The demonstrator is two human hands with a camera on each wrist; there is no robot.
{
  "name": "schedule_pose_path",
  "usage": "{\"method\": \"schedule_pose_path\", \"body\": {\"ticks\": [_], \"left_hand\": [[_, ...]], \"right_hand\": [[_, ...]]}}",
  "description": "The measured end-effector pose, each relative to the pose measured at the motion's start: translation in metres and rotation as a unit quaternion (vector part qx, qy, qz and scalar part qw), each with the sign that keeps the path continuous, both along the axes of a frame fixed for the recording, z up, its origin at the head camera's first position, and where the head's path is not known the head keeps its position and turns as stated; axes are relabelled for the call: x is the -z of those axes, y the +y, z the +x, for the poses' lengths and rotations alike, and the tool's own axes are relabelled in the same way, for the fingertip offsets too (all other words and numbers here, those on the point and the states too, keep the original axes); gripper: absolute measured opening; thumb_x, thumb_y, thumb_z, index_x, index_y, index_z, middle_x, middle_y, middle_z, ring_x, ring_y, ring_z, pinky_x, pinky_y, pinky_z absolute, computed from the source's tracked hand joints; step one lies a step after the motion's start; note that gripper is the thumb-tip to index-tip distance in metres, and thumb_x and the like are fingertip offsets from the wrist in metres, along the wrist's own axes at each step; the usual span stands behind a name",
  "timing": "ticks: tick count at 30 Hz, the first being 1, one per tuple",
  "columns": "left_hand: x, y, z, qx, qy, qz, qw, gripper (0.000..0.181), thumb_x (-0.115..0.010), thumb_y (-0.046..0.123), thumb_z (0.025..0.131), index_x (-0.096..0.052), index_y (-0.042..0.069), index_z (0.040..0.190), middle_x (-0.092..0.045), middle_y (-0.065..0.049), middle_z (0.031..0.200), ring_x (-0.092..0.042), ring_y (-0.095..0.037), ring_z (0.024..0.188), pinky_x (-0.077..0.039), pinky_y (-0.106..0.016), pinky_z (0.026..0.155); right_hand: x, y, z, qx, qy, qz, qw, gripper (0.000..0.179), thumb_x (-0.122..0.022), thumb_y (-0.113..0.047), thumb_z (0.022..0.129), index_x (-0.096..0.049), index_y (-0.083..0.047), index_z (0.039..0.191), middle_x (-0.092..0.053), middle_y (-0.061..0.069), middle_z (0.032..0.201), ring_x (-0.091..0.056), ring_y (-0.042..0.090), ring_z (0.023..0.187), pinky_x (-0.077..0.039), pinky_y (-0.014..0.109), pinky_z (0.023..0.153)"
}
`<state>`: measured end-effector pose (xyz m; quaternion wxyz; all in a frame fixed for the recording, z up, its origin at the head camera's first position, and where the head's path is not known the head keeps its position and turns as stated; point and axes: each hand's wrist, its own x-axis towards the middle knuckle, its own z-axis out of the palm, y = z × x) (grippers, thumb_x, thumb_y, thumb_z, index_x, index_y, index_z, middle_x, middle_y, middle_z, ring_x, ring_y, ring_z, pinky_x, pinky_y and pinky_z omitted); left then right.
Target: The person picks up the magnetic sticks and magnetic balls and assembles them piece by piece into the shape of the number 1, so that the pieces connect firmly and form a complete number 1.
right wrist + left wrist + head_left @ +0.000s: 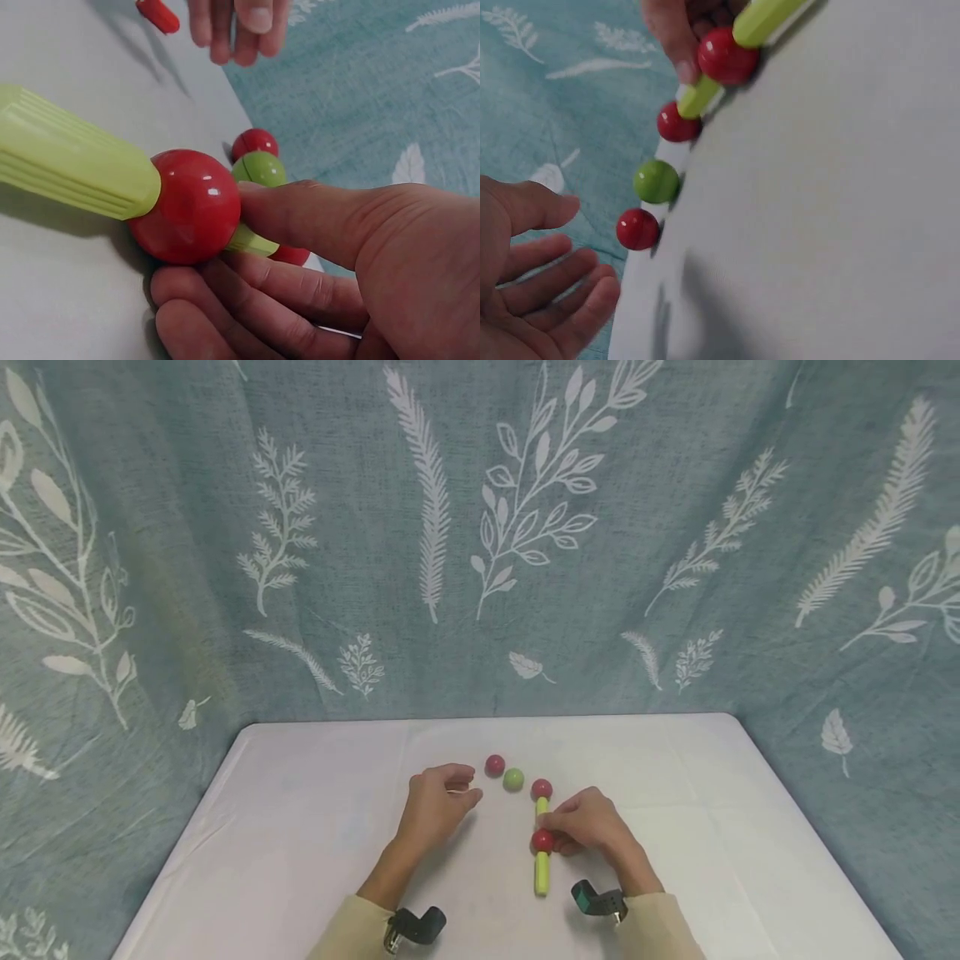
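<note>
A chain of two red balls and two yellow-green rods lies on the table: far red ball (542, 789), rod, near red ball (542, 841), then a ribbed rod (542, 874) pointing towards me. My right hand (588, 822) pinches the rod (700, 96) between the two balls, its fingers close against the near ball (187, 206). My left hand (438, 802) hovers to the left with fingers loosely bent and nothing in them. Nearest to it are a loose red ball (495, 766) and a green ball (513, 779), side by side.
The white-covered table (300, 827) ends at a blue-green leaf-patterned curtain (465, 652) behind and at both sides. A small orange-red piece (159, 15) shows near the left hand in the right wrist view, cut by the frame edge.
</note>
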<state>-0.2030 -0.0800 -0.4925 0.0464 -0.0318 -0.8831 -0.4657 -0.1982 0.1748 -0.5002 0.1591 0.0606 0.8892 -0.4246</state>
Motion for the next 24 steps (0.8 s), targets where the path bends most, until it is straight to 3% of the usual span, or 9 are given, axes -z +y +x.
{"method": "schedule_pose_path", "body": {"ticks": [7,12,24], "left_hand": [[0.009,0.011,-0.025,0.009,0.018,-0.040,0.9990,0.033,-0.083,0.008,0.096,-0.078,0.003,0.128,-0.080,-0.018,0.127,-0.078,-0.036,0.115,-0.062,-0.049,0.101],[0.012,0.021,-0.038,0.019,0.014,-0.063,0.9977,0.035,-0.082,0.008,0.097,-0.077,0.004,0.131,-0.078,-0.018,0.133,-0.074,-0.037,0.125,-0.060,-0.050,0.106],[0.022,0.037,-0.053,0.021,0.012,-0.114,0.9931,0.036,-0.084,0.008,0.095,-0.077,0.007,0.131,-0.079,-0.013,0.130,-0.070,-0.033,0.132,-0.056,-0.048,0.112]], "right_hand": [[0.001,0.003,-0.007,0.005,0.011,-0.005,0.9999,0.018,-0.086,-0.024,0.094,-0.084,-0.008,0.085,-0.075,0.003,0.068,-0.069,0.016,0.061,-0.059,0.028,0.064],[0.001,0.004,-0.009,0.008,0.015,-0.004,0.9998,0.019,-0.086,-0.023,0.094,-0.084,-0.008,0.083,-0.074,0.003,0.067,-0.069,0.016,0.061,-0.059,0.028,0.064],[0.000,0.006,-0.011,0.008,0.014,-0.019,0.9997,0.018,-0.086,-0.023,0.094,-0.085,-0.006,0.087,-0.076,0.004,0.070,-0.071,0.016,0.063,-0.062,0.029,0.066]]}}
